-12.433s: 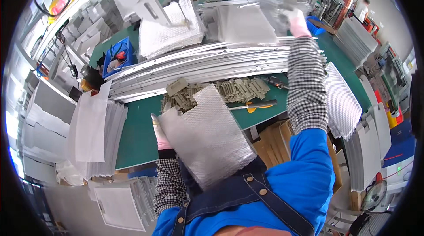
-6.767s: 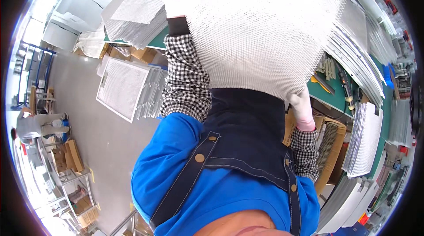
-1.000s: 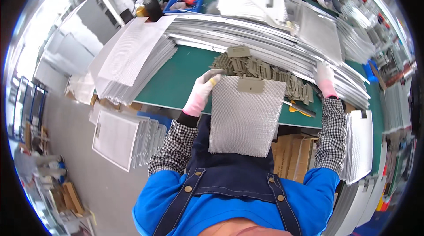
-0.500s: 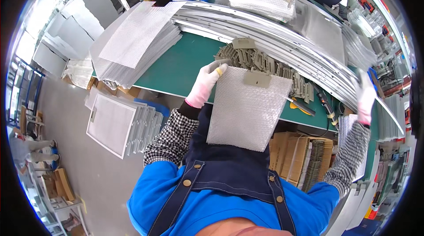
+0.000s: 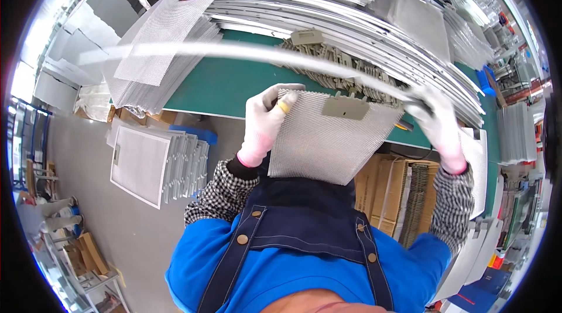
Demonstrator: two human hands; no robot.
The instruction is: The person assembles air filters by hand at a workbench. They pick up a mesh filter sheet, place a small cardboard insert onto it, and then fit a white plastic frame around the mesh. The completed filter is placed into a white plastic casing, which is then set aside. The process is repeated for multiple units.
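Observation:
My left hand (image 5: 266, 122), in a white glove, grips the left edge of a square metal mesh panel (image 5: 328, 143) that I hold in front of my chest at the table's near edge. A grey plastic latch piece (image 5: 345, 108) sits on the panel's top edge. In a white glove too, my right hand (image 5: 436, 122) holds one end of a long thin metal strip (image 5: 234, 52), which blurs in a sweep across the table above the panel.
The green table (image 5: 228, 87) carries a pile of grey latch pieces (image 5: 345, 67), a long stack of metal strips (image 5: 351, 23) and mesh sheets (image 5: 161, 43) at the left. Framed mesh filters (image 5: 149, 163) stand on the floor at the left; cardboard boxes (image 5: 392, 190) sit under the table.
My right hand has come in from the far right with a long metal strip and swings it over the table. The mesh panel stays in my left hand.

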